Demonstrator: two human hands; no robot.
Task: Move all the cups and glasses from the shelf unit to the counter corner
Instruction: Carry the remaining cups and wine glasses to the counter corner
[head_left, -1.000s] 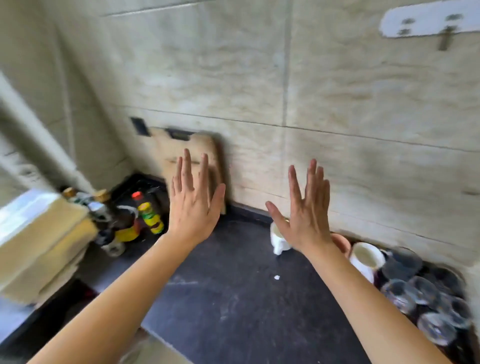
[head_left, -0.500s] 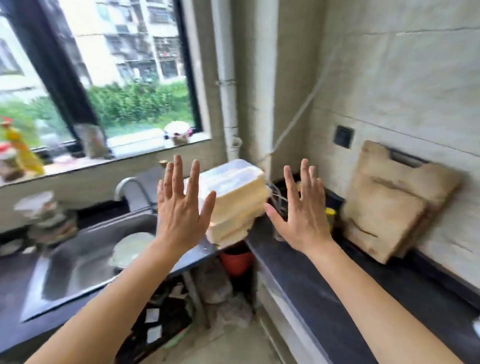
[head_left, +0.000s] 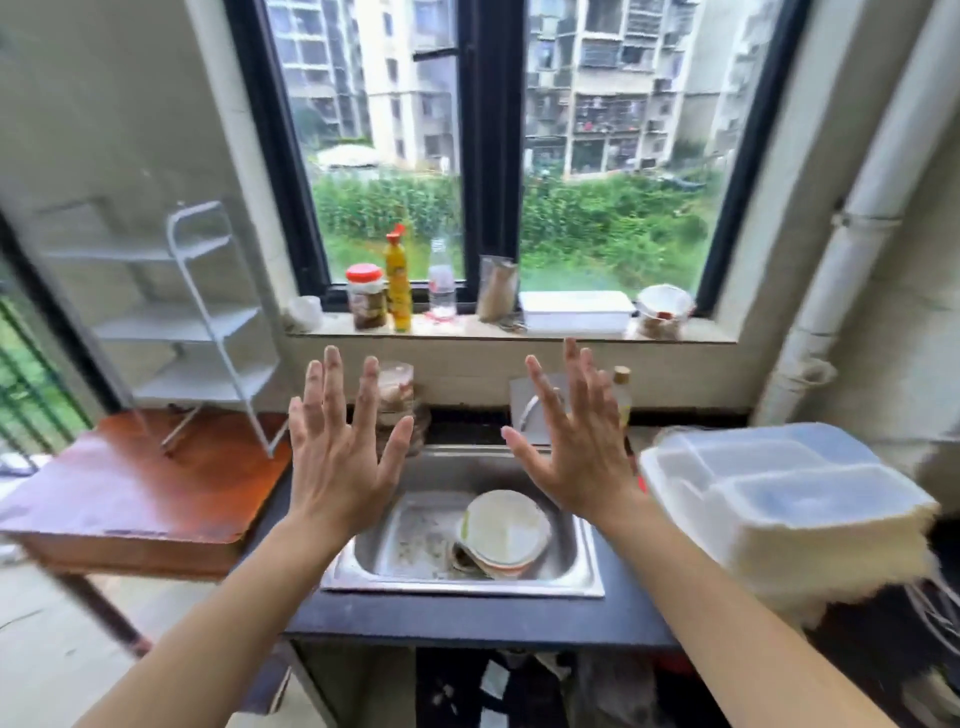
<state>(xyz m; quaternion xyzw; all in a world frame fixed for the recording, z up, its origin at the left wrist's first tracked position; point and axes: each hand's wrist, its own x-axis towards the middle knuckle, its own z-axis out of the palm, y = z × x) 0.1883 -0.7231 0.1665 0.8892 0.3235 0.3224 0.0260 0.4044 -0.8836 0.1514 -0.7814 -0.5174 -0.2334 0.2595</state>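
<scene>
Left hand (head_left: 340, 457) and right hand (head_left: 576, 452) are raised over the sink (head_left: 584, 566), fingers spread, holding nothing. The white shelf unit (head_left: 208, 322), far left, appears bare; no cups visible. Transfer looks complete.

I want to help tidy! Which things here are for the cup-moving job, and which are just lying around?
For the job: white shelf unit, left hand, right hand.
Just lying around: plate in the sink, yellow bottle, plastic boxes, red-lidded jar.
</scene>
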